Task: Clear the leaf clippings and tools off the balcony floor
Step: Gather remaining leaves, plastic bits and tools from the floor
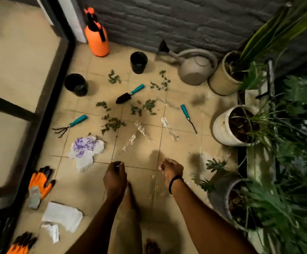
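I have both hands low over the near middle of the balcony floor. My left hand has its fingers curled inward, and so does my right hand, which has a dark band at the wrist. A faint clear sheen shows between them, but the picture is too blurred for me to tell whether either hand has hold of anything.

The leaf clippings lie in loose clumps across the middle of the floor, with more toward the far edge. Among them is a trowel with a teal handle. A hand rake lies nearer the left edge, and a narrow weeder lies toward the right edge near a white planter.

Clear plastic strips lie between the clippings and my hands. A torn paper scrap with a purple print sits left of them. An orange glove lies by the left edge. At the far edge stand an orange sprayer and a grey watering can, and two black pots sit nearby.
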Demonstrator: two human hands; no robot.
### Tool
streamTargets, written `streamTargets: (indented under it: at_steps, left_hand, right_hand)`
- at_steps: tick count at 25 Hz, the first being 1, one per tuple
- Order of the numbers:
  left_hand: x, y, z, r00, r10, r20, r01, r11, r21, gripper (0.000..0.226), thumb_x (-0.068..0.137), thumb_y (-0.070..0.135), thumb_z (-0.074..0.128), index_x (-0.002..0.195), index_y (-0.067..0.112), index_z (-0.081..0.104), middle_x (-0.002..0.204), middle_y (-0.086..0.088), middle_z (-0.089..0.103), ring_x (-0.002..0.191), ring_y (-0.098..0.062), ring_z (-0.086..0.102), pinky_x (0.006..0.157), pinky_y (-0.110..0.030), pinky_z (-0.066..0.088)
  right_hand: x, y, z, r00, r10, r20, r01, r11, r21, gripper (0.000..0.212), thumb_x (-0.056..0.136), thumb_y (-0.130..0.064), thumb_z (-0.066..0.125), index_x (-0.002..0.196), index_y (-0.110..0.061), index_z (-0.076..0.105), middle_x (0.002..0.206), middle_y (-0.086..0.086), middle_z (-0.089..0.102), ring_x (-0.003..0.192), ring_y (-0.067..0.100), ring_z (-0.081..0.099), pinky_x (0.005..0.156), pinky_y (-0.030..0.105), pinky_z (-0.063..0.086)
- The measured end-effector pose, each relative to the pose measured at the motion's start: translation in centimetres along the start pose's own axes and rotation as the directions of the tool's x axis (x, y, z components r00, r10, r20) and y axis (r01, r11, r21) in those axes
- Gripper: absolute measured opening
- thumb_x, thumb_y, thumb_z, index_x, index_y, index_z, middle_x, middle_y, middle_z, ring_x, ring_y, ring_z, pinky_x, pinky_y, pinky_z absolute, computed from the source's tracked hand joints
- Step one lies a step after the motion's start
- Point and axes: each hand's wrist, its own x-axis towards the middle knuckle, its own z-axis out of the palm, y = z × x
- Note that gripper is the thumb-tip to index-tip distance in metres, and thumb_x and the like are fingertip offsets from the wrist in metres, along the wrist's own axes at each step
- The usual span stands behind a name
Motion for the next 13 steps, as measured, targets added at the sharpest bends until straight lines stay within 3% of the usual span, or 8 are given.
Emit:
streamTargets:
  at_steps: [3, 5, 7, 9, 13]
  left_hand:
    - [4.9, 4.0, 2.3, 0.999, 0.03, 0.025, -0.033, 0.991, 0.127, 0.025, 0.1, 0.03, 0.055, 0.115, 0.013, 0.067, 0.097, -0.01, 0.073, 0.09, -0.028, 0.068, 0.079, -0.033, 0.048]
    - [7.7, 6.0, 3.9, 0.999, 0.044, 0.031, -0.049, 0.983, 0.179, 0.025, 0.099, 0.031, 0.055, 0.114, 0.014, 0.067, 0.096, -0.009, 0.073, 0.09, -0.03, 0.068, 0.08, -0.036, 0.05]
    - [9.6, 8.3, 6.1, 0.996, 0.061, 0.068, -0.074, 0.977, 0.202, 0.026, 0.099, 0.033, 0.055, 0.113, 0.014, 0.066, 0.097, -0.007, 0.073, 0.09, -0.028, 0.068, 0.08, -0.038, 0.052]
    - [11.5, 9.9, 8.5, 0.991, 0.094, 0.098, -0.115, 0.966, 0.233, 0.027, 0.099, 0.034, 0.055, 0.112, 0.013, 0.066, 0.094, -0.007, 0.073, 0.088, -0.028, 0.068, 0.077, -0.037, 0.052]
    - [15.9, 11.0, 15.3, 0.986, 0.112, 0.125, -0.147, 0.936, 0.32, 0.029, 0.1, 0.033, 0.055, 0.115, 0.011, 0.067, 0.097, -0.011, 0.074, 0.092, -0.031, 0.068, 0.074, -0.03, 0.042]
  right_hand:
    - [4.2, -3.1, 1.6, 0.998, 0.019, -0.068, -0.024, 0.998, -0.063, 0.025, 0.083, -0.003, 0.064, 0.06, -0.013, 0.062, 0.057, 0.004, 0.061, 0.058, 0.021, 0.056, 0.065, 0.036, 0.053]
    - [6.3, -5.4, 2.4, 0.995, 0.02, -0.1, -0.03, 0.995, -0.097, 0.028, 0.08, -0.007, 0.059, 0.054, -0.015, 0.06, 0.049, -0.001, 0.055, 0.054, 0.022, 0.053, 0.057, 0.033, 0.049]
    - [8.9, -7.1, 2.5, 0.986, 0.049, -0.16, -0.061, 0.995, -0.074, 0.021, 0.079, -0.009, 0.058, 0.06, -0.013, 0.064, 0.055, 0.0, 0.061, 0.056, 0.022, 0.059, 0.056, 0.028, 0.05]
    - [12.1, -8.4, 2.5, 0.97, 0.037, -0.241, -0.059, 0.994, -0.088, 0.015, 0.077, -0.014, 0.059, 0.068, -0.014, 0.071, 0.07, 0.002, 0.069, 0.072, 0.024, 0.068, 0.066, 0.033, 0.058]
    - [20.1, -9.7, 1.6, 0.948, -0.02, -0.319, -0.059, 0.97, -0.238, 0.021, 0.089, -0.009, 0.054, 0.078, -0.009, 0.072, 0.076, 0.006, 0.066, 0.077, 0.023, 0.059, 0.068, 0.028, 0.043]
